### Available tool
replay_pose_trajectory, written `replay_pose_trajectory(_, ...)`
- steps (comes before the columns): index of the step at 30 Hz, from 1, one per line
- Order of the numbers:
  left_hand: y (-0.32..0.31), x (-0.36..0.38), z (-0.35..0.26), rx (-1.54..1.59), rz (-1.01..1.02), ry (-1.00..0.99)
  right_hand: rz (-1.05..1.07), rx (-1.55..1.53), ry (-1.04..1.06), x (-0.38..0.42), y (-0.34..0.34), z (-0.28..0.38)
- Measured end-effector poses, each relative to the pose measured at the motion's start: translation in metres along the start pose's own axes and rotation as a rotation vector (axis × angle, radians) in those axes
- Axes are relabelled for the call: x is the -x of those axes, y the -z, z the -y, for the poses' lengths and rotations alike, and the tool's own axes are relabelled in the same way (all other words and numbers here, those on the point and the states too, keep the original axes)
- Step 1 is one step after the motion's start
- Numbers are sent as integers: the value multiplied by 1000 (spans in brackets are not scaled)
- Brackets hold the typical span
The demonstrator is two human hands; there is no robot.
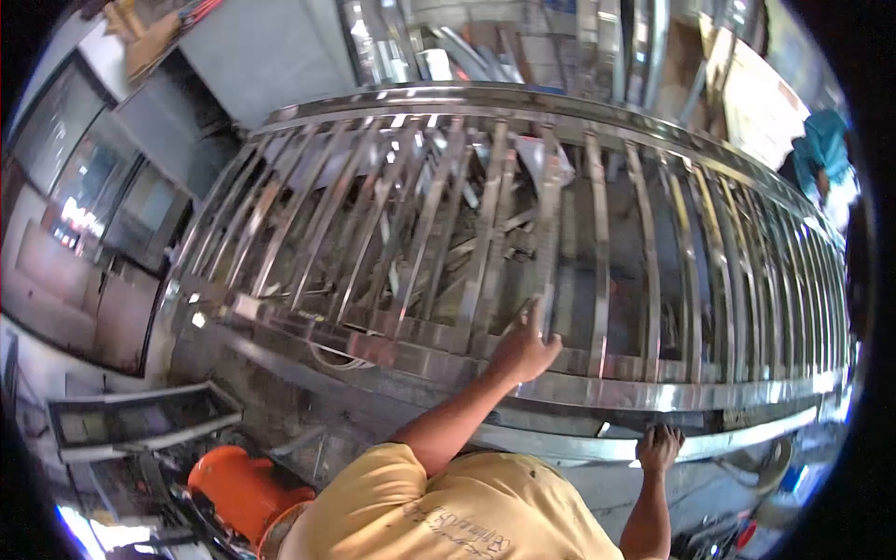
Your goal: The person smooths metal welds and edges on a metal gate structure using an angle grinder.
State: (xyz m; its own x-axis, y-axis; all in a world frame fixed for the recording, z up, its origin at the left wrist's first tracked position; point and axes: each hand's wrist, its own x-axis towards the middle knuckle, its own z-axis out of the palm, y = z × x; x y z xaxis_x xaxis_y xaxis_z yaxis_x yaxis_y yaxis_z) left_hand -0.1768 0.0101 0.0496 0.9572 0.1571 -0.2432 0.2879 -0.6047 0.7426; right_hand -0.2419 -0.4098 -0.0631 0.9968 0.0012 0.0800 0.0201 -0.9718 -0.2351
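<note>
A long frame of shiny metal bars lies in front of me, its upright bars running between two rails. My left hand reaches over the near rail to the lower end of one bar, finger and thumb apart; nothing shows in it. Lower down at the right, my right hand is closed, with curled fingers, beside a pale metal bar below the frame. Whatever it grips, if anything, is hidden.
An orange container stands at lower left, close to a dark-paned rectangular frame. Metal offcuts lie beyond the far rail. At far right, teal clothing shows, perhaps a person. Cabinets with glass panes line the left.
</note>
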Motion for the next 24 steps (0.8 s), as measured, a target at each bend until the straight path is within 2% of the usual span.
replay_pose_trajectory(2, -21, -12, 24, -89, -71, -94, 77, -4, -21, 0, -11, -20)
replay_pose_trajectory(4, -3, -3, 5, -41, 21, 24, 98, 23, -61, 0, -14, -21)
replay_pose_trajectory(8, -14, -7, 17, -27, -24, -33, 154, 67, -155, -1, -15, -20)
replay_pose_trajectory(9, -15, -7, 18, -24, -30, -45, 70, 42, -105, 2, -16, -20)
replay_pose_trajectory(17, -15, -8, 16, -18, -14, -21, -12, 6, 6, 3, -6, -8)
replay_pose_trajectory(18, -25, -13, 28, -27, -108, -129, -10, 40, 10, 1, 0, -2)
replay_pose_trajectory(20, -13, -6, 12, -57, -45, -25, 10, 36, -18, 1, -2, -5)
replay_pose_trajectory(24, -14, -5, 12, -91, -83, -72, -213, 68, 79, 3, -30, -28)
